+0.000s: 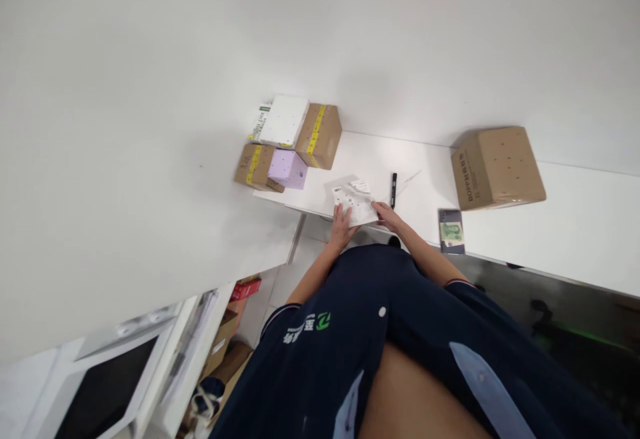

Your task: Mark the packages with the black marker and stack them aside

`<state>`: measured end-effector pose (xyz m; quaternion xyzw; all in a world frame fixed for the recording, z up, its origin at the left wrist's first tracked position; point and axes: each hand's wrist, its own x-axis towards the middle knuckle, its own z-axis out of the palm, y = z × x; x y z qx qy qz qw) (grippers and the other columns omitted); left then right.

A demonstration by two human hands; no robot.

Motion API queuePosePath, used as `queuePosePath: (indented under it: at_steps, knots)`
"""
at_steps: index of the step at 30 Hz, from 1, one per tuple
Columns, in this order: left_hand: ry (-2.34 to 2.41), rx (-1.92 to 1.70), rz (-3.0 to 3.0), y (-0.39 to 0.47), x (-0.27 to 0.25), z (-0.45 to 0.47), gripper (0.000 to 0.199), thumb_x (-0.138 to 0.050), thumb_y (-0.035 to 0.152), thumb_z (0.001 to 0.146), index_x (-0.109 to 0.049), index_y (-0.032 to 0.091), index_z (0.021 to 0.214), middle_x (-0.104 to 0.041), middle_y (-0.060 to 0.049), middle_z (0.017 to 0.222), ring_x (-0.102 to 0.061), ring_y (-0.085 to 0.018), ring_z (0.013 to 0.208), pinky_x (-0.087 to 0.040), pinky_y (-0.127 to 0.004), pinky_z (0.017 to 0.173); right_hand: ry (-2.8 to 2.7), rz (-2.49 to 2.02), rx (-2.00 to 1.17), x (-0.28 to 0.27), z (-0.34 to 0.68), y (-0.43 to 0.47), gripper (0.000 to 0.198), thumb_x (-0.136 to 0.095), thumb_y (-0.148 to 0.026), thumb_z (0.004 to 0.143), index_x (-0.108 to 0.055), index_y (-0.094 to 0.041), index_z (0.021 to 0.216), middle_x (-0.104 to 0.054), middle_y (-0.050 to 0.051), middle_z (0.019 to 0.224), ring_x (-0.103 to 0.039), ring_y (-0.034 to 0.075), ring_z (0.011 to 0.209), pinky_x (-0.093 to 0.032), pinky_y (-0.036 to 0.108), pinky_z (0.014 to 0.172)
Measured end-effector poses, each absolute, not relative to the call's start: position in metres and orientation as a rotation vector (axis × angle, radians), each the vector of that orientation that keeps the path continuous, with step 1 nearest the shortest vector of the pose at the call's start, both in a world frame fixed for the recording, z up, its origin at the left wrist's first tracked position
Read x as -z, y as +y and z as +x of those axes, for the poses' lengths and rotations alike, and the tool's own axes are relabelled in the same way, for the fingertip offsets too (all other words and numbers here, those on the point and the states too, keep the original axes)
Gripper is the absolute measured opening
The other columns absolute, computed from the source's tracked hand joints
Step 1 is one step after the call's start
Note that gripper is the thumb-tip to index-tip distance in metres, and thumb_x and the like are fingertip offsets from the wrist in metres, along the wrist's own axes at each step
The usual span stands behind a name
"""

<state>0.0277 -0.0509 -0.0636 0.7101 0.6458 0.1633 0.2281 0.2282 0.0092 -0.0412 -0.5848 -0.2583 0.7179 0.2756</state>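
A white plastic mailing bag with printed labels lies at the front edge of the white desk, held from both sides. My left hand grips its lower left part, the fingers lying over the top. At the bag's right edge, my right hand has its fingers closed on the plastic. A black marker pen rests on the desk just beyond my right hand. Beside the pen is a thin clear strip.
On the left stand cardboard boxes with yellow tape, a white box and a lilac box. To the right are a large cardboard box and a phone with a green banknote. A wall rises behind the desk.
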Motion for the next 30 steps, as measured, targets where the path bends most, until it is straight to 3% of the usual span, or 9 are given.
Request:
queuePosePath:
  at_steps: [4,6,11,17,19,22,25,30]
  knots:
    - [1.759,-0.491,1.933,-0.052,0.065,0.009,0.067,-0.073,0.049,0.081,-0.056,0.015,0.136,-0.039,-0.024,0.157,-0.025,-0.038,0.153,-0.029,-0.056,0.121,-0.697,-1.530,-2.044,0.038,0.229,0.014,0.036,-0.077,-0.047,0.079,-0.059,-0.018,0.090,-0.051,-0.008,0.057,-0.038,0.005,0.044,-0.025,0.015,0.035]
    - [1.767,-0.495,1.912,-0.052,0.065,-0.001,0.069,-0.073,0.050,0.081,-0.055,0.015,0.138,-0.039,-0.024,0.157,-0.027,-0.038,0.153,-0.030,-0.057,0.121,-0.746,-1.558,-2.080,0.036,0.225,0.017,0.035,-0.083,-0.041,0.074,-0.061,-0.017,0.086,-0.049,-0.008,0.054,-0.034,0.005,0.043,-0.023,0.015,0.034]
    - [1.776,-0.521,1.815,-0.042,0.065,-0.004,0.074,-0.070,0.053,0.083,-0.051,0.014,0.143,-0.039,-0.023,0.158,-0.031,-0.037,0.151,-0.032,-0.053,0.121,-1.070,-1.713,-1.870,0.016,0.207,0.032,0.035,-0.088,-0.031,0.063,-0.065,-0.016,0.085,-0.070,0.004,0.077,-0.059,0.013,0.064,-0.044,0.018,0.042]
    - [1.811,-0.760,1.705,-0.031,0.070,0.031,0.057,-0.054,0.046,0.096,-0.051,0.017,0.144,-0.043,-0.020,0.155,-0.040,-0.031,0.147,-0.036,-0.048,0.120,-1.254,-1.955,-1.464,-0.022,0.184,0.087,0.033,-0.075,-0.043,0.075,-0.068,-0.011,0.082,-0.067,0.008,0.066,-0.064,0.020,0.058,-0.048,0.025,0.044]
    - [1.796,-0.786,1.700,-0.038,0.072,0.036,0.053,-0.053,0.044,0.096,-0.053,0.017,0.142,-0.047,-0.021,0.151,-0.043,-0.031,0.144,-0.038,-0.049,0.118,-1.265,-2.009,-1.344,-0.031,0.173,0.111,0.038,-0.074,-0.044,0.075,-0.069,-0.009,0.089,-0.069,0.011,0.071,-0.068,0.022,0.064,-0.050,0.026,0.051]
    - [1.803,-0.755,1.655,-0.053,0.074,0.032,0.049,-0.056,0.041,0.094,-0.056,0.018,0.137,-0.051,-0.021,0.146,-0.047,-0.032,0.140,-0.041,-0.052,0.115,-1.254,-1.964,-1.205,-0.036,0.156,0.138,0.053,-0.071,-0.045,0.080,-0.065,-0.007,0.116,-0.073,0.017,0.105,-0.070,0.024,0.094,-0.055,0.028,0.075]
    - [1.798,-0.705,1.564,-0.068,0.076,0.020,0.046,-0.058,0.039,0.093,-0.058,0.017,0.134,-0.053,-0.021,0.143,-0.048,-0.032,0.139,-0.040,-0.052,0.116,-1.369,-1.796,-1.214,-0.031,0.152,0.148,0.054,-0.060,-0.046,0.091,-0.056,-0.012,0.132,-0.063,0.016,0.133,-0.062,0.023,0.116,-0.050,0.032,0.097]
    - [1.760,-0.642,1.457,-0.088,0.079,0.006,0.039,-0.059,0.037,0.091,-0.062,0.019,0.125,-0.059,-0.017,0.132,-0.054,-0.030,0.130,-0.040,-0.051,0.115,-1.670,-2.161,-0.907,-0.006,0.197,0.120,0.053,-0.062,-0.035,0.092,-0.050,-0.008,0.136,-0.048,0.025,0.143,-0.050,0.035,0.131,-0.041,0.045,0.109]
